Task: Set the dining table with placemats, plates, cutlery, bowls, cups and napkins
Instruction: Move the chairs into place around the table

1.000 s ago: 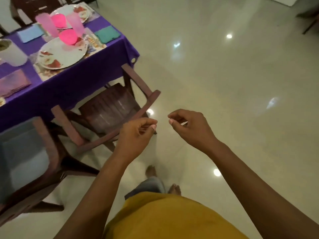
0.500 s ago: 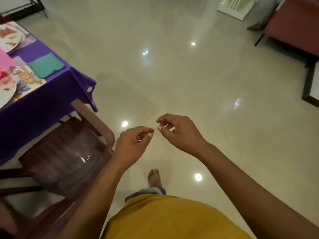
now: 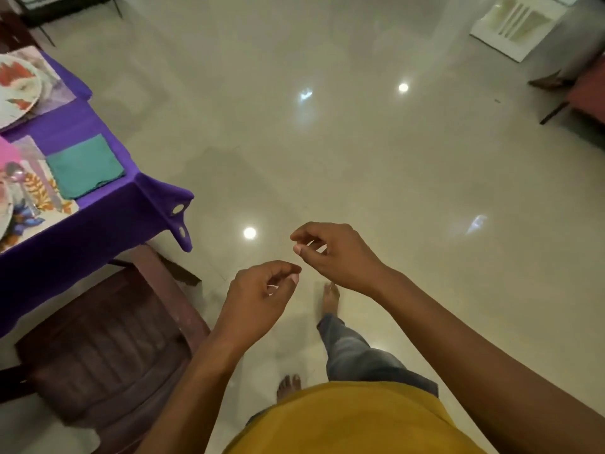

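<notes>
Plate [image 3: 16, 90] cut by left edge — spoon [image 3: 16, 173] blurred.

The view is swung away from the tabletop [image 3: 108, 204], so that only its corner with the teal napkin [image 3: 85, 165] is left at the frame's edge; the right hand [image 3: 334, 253] is raised above the left hand [image 3: 258, 296]; a white rack [image 3: 517, 24] is brought into sight.
</notes>
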Tool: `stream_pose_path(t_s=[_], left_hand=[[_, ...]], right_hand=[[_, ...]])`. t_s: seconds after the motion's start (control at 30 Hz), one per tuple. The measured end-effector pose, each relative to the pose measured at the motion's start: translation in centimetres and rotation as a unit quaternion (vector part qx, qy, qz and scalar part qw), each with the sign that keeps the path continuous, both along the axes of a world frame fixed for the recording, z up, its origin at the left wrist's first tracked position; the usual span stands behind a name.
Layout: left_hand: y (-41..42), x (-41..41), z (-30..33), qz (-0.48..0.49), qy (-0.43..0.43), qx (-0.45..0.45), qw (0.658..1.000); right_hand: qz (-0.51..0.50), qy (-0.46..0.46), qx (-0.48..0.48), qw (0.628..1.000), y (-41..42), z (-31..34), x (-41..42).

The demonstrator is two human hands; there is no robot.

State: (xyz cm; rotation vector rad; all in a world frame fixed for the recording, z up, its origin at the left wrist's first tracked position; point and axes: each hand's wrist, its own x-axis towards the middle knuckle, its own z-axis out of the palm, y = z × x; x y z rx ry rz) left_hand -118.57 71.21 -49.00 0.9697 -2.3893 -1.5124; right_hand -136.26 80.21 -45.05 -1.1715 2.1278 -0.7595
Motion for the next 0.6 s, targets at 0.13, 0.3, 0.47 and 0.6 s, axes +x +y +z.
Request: stream_pose_path(t_s=[0.13, 0.3, 0.47, 0.6], left_hand=[[-4.5, -4.7, -1.2, 0.062, -0.034, 0.012, 0.997], [-10.2, -9.3, -0.3, 0.135, -0.053, 0.043, 0.988], [-17.8, -13.8, 1.0, 0.233, -0.048, 0.031, 0.971], [-25.3, -16.6, 1.0, 0.292, -0.026, 0.022, 0.956]], right_hand=[[0.057, -0.013, -0.016, 0.998, -7.3, -0.6, -6.0], [0.136, -0.034, -0.027, 0.99, -16.3, 0.1, -13.0], [0.215, -0.022, -0.032, 0.976, -26.6, 0.6, -17.9], [0.257, -0.038, -0.044, 0.965, -35.3, 1.0, -20.2]])
